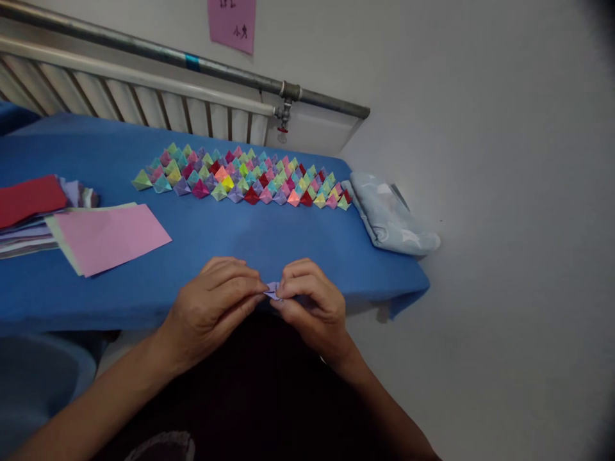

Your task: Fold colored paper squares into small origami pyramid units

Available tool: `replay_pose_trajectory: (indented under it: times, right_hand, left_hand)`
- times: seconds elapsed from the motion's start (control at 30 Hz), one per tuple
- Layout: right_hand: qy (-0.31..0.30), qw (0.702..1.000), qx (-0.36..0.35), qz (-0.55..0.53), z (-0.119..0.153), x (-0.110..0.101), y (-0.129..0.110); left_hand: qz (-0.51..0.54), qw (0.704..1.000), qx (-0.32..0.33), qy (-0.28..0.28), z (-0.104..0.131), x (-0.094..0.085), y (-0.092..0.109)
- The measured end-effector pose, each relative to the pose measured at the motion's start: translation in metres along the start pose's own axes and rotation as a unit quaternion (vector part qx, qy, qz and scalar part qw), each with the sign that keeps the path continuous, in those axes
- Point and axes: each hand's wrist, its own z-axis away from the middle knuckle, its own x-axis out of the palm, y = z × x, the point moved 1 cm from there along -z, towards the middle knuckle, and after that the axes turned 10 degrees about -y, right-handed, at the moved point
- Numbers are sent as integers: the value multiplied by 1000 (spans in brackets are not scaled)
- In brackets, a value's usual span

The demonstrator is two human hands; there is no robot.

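Note:
A small folded piece of purple paper (272, 290) is pinched between my two hands, just over the front edge of the blue-covered table (202, 243). My left hand (214, 307) grips its left end with thumb and fingertips. On its right end the thumb and curled fingers of my right hand (314, 307) are closed, and they cover part of the paper. Beyond my hands, several folded paper pieces (240, 176) in many colours stand in close rows. Pink and pale green sheets (113, 237) lie at the left.
A stack topped with red paper (31, 202) sits at the far left. A folded grey-blue cloth (396, 221) rests at the table's right end, by the wall. Behind the table run a radiator (180, 115) and a pipe (144, 48). A blue basin (43, 378) is below left.

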Motion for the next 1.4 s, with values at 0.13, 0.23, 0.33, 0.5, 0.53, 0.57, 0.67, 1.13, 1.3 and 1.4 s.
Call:
replay_pose_trajectory:
  times: [0.13, 0.23, 0.33, 0.5, 0.53, 0.57, 0.67, 1.13, 1.3, 1.4]
  right_hand:
    - [-7, 1000, -3, 0, -2, -1, -1]
    - [-12, 1000, -8, 25, -3, -2, -3]
    - [-8, 999, -11, 44, -3, -3, -3]
    - [-14, 999, -1, 51, -3, -3, -2]
    - [-17, 999, 2, 51, -4, -3, -2]
    - [-20, 998, 7, 51, -4, -3, -2]
    - [-20, 998, 21, 51, -4, -2, -1]
    - [-41, 994, 77, 64, -5, -3, -2]
    - [-44, 993, 102, 50, -6, -4, -3]
    - [-39, 993, 105, 45, -6, -4, -4]
  left_hand:
    - [-5, 1000, -1, -7, -1, -1, 1]
    - [-15, 1000, 1, -10, -2, -1, 1]
    - [-20, 1000, 2, -11, -2, 0, 1]
    - [-44, 999, 7, -12, -1, 1, 1]
    - [-51, 999, 9, -11, -1, 1, 1]
    - [-57, 998, 8, -12, -1, 1, 1]
    - [-55, 998, -6, -22, -2, 1, 3]
    - [-71, 997, -10, -35, -3, 2, 3]
    - [-61, 998, -14, -31, -2, 4, 1]
    - [-55, 998, -15, -40, -3, 3, 2]
